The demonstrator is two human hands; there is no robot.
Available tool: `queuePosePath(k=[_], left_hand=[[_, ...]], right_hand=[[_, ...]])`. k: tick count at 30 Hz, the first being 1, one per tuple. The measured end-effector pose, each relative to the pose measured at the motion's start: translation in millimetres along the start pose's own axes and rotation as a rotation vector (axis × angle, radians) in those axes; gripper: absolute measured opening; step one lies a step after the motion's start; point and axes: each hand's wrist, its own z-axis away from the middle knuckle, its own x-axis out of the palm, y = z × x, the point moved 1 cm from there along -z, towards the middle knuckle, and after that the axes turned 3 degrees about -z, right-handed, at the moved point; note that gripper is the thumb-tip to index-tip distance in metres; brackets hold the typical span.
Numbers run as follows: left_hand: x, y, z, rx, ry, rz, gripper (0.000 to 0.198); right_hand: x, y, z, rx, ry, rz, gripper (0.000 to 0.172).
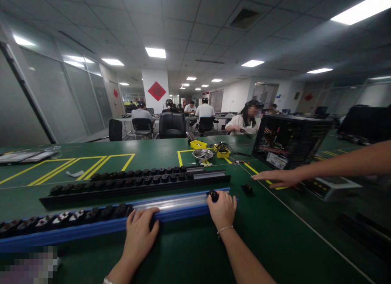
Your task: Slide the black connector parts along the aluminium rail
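A long blue rail point(186, 212) with a silvery channel lies across the green table in front of me. Black round-topped parts point(106, 212) sit in a row along its left stretch; some tops look white. My left hand point(140, 231) is closed over the rail just past the last of these parts, thumb on the near side. At the rail's right end, my right hand point(222, 210) grips a black knob-like part point(213, 195) between thumb and fingers. Whether that part sits in the channel is hidden. Another black part point(247, 189) lies loose to the right.
Black rails point(210, 179) with similar parts lie behind the blue one. Another person's hand point(277, 177) reaches in from the right. Farther back stand a metal bowl point(203, 154), a yellow bin point(198, 144) and an open computer case point(287, 139). A person point(244, 123) sits across the table.
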Motion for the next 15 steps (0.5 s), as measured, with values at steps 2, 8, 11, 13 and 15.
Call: queuePosePath(k=[2,8,11,13,15], left_hand=[[-1.1,-1.2,0.0,0.001,0.015,0.01,0.026],[-14.0,-2.8,-1.4,-0.186,0.221,-0.106,0.03],[-21.9,-6.9,-1.7,-0.403,0.33,-0.203,0.037],[-24.6,-10.8,-1.8,-0.491,0.335,-0.22,0.04],[-25.4,-14.4,-2.0,-0.526,0.297,-0.216,0.041]], right_hand=[[0.5,2.4,-1.2,0.003,0.004,0.009,0.02],[-1.8,9.2,-5.3,0.032,-0.003,0.029,0.022],[-3.2,12.9,-7.5,0.045,-0.002,0.038,0.022],[-3.6,15.3,-8.8,0.052,0.0,0.039,0.023],[-3.9,17.2,-10.0,0.055,-0.008,0.036,0.023]])
